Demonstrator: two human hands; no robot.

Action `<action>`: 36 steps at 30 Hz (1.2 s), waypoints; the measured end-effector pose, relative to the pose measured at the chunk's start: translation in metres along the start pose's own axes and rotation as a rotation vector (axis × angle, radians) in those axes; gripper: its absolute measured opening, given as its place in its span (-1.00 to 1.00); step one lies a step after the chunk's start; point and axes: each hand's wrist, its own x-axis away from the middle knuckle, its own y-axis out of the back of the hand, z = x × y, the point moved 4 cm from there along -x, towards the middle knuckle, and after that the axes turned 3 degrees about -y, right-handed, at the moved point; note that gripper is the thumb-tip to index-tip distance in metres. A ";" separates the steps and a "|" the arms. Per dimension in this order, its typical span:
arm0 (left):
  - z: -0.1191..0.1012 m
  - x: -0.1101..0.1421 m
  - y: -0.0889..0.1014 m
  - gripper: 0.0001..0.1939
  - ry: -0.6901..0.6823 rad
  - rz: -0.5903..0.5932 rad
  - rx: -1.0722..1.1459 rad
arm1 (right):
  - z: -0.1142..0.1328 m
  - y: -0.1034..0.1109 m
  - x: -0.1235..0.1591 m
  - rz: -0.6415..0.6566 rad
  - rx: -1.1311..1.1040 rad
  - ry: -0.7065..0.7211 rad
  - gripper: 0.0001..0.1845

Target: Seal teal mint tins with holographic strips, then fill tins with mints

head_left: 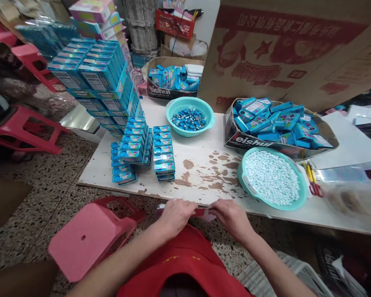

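Note:
My left hand (178,213) is closed at the front edge of the worn white table (198,150), its fingers curled down. Close to its right, my right hand (229,215) is closed too, with thumb and fingers pinched together. Something thin, with a dark edge and reddish and pale parts, shows between the two hands; its kind is not clear. Beyond my left hand stands a row of blue tins (163,150). A turquoise bowl (244,175) full of small pale candies (272,177) sits to the right of my right hand.
Another turquoise bowl (190,133) holds small round blue-and-silver pieces. Cartons of blue tins (250,142) (160,94) stand behind. Stacked blue boxes (102,74) rise at left. Scissors (314,187) lie at right. A pink stool (80,235) stands on the floor near my left arm.

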 end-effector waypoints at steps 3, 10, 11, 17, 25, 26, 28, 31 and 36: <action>0.023 0.003 -0.032 -0.82 0.081 0.125 -0.135 | -0.021 -0.027 -0.004 0.099 0.131 -0.008 -0.74; 0.071 0.005 -0.073 -0.76 0.196 0.003 -0.111 | -0.068 -0.042 -0.023 0.095 0.137 -0.010 -0.71; 0.075 0.005 -0.074 -0.76 0.196 -0.032 -0.082 | -0.075 -0.039 -0.026 0.094 0.096 -0.007 -0.70; 0.099 -0.004 -0.064 -0.70 0.279 -0.242 0.136 | -0.124 -0.025 -0.055 0.140 -0.167 -0.071 -0.67; 0.125 0.008 -0.063 -0.75 0.861 -0.535 0.656 | -0.172 -0.010 -0.120 0.048 -0.500 -0.327 -0.67; 0.130 0.014 -0.062 -0.70 0.920 -0.632 0.751 | -0.169 -0.010 -0.130 0.025 -0.593 -0.370 -0.65; 0.144 0.020 -0.058 -0.56 0.994 -0.840 0.989 | -0.152 -0.016 -0.152 0.019 -0.839 -0.455 -0.57; 0.165 0.002 -0.047 -0.47 0.932 -0.979 1.374 | -0.100 -0.051 -0.185 0.244 -1.210 -0.603 -0.40; 0.172 -0.048 -0.031 -0.56 0.747 -0.930 1.619 | -0.018 -0.104 -0.219 0.429 -1.317 -0.595 -0.26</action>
